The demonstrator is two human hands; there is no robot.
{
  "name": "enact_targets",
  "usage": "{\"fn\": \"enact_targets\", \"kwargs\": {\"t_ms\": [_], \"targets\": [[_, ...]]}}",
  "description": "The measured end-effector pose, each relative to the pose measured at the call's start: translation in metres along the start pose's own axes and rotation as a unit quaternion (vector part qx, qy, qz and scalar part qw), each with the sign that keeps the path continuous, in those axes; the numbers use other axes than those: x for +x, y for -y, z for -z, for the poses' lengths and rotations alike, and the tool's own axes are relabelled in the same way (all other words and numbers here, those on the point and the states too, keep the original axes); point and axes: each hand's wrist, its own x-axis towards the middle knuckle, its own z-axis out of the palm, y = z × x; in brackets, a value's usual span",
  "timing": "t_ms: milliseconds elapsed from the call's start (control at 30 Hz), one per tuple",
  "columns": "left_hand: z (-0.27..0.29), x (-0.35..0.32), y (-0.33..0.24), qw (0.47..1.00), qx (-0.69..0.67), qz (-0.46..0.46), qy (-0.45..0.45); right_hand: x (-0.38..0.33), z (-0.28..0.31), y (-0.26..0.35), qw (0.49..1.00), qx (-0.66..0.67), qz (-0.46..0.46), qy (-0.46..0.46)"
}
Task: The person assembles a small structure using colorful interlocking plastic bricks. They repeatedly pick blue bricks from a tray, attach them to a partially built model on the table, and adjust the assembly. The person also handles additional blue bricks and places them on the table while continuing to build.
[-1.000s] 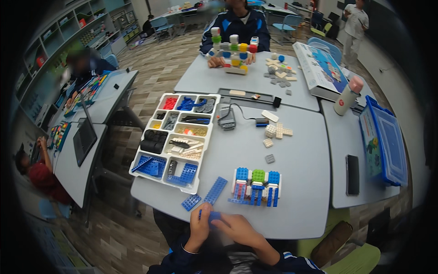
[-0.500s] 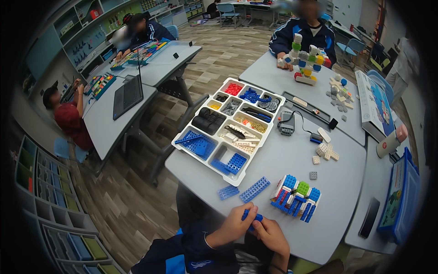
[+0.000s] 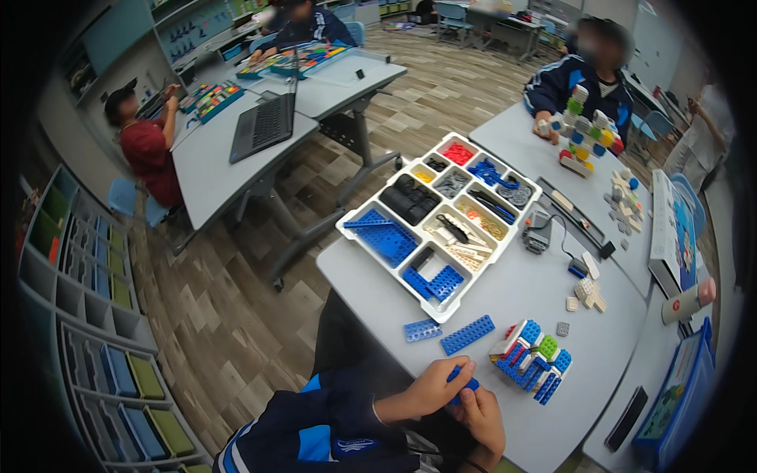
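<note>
Both of my hands meet at the near edge of the grey table [image 3: 505, 299]. My left hand [image 3: 436, 386] and my right hand [image 3: 481, 414] pinch a small blue brick piece [image 3: 465, 384] between them. Just beyond the fingers lie a long blue studded plate [image 3: 467, 335] and a shorter blue plate [image 3: 423, 330]. To the right stands a small built model of blue, white and green bricks [image 3: 532, 359].
A white sorting tray [image 3: 438, 221] with several compartments of parts fills the table's middle. A grey hub with a cable [image 3: 538, 233], loose white bricks [image 3: 588, 296], a black phone [image 3: 628, 418], and a blue bin [image 3: 676, 394] lie further right. A person across builds a brick tower [image 3: 583, 130].
The view has swung left and tilted, showing more floor and shelves. My hands stay together at the table edge on the blue piece.
</note>
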Motion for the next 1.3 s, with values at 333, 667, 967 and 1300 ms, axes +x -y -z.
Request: {"fn": "enact_targets", "kwargs": {"t_ms": [333,667,967,1300], "targets": [[-0.004,-0.007,-0.018,0.967,0.22,-0.108,-0.064,0.006,0.0,-0.015,0.996,0.056,0.07,0.008],[0.032,-0.01,-0.041,0.978,0.175,-0.073,0.091,0.004,-0.005,-0.004,0.989,0.098,0.107,-0.013],[0.051,-0.013,-0.037,0.975,0.169,-0.121,0.079,0.006,-0.021,0.005,0.971,0.198,0.116,-0.071],[0.053,-0.014,-0.031,0.979,0.146,-0.14,0.024,0.01,-0.021,0.0,0.972,0.162,0.145,-0.086]]}}
